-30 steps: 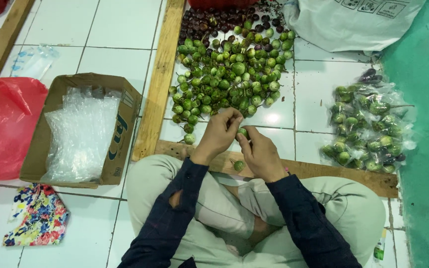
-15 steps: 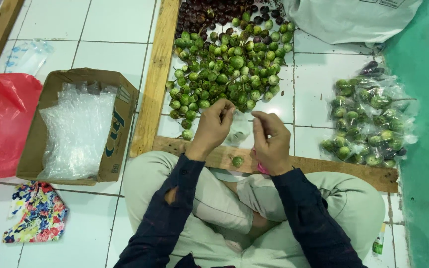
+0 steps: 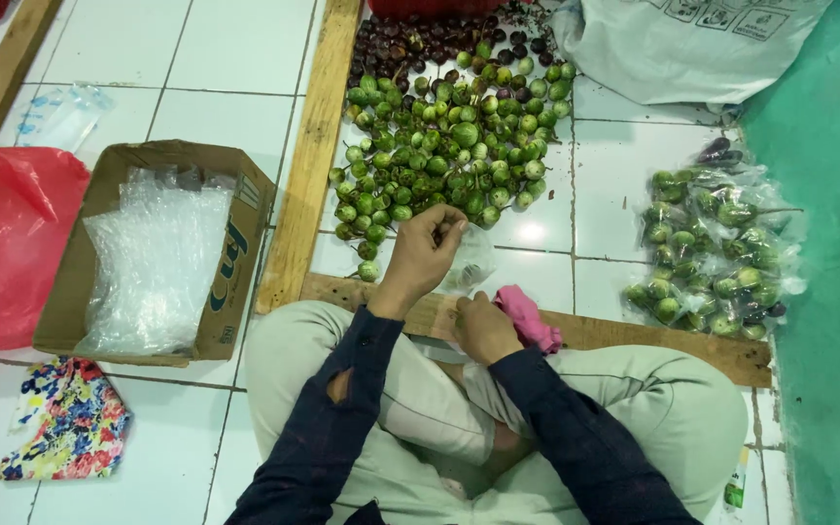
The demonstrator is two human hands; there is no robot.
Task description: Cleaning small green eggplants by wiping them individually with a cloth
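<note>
While the left hand (image 3: 425, 255) pinches a clear bag (image 3: 469, 262), the right hand (image 3: 483, 329) grips pink cloth (image 3: 527, 317).

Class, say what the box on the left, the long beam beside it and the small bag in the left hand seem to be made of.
Box: brown cardboard, matt, flaps folded open.
Beam: bare wood, grain visible, unpainted.
Bag: thin clear plastic, likely; see-through and glinting, held by the left hand.

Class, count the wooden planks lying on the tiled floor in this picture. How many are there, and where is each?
3. One wooden plank runs upright left of the green fruit pile; one lies crosswise before the knees; one slants at top left. Others may lie outside the view.
</note>
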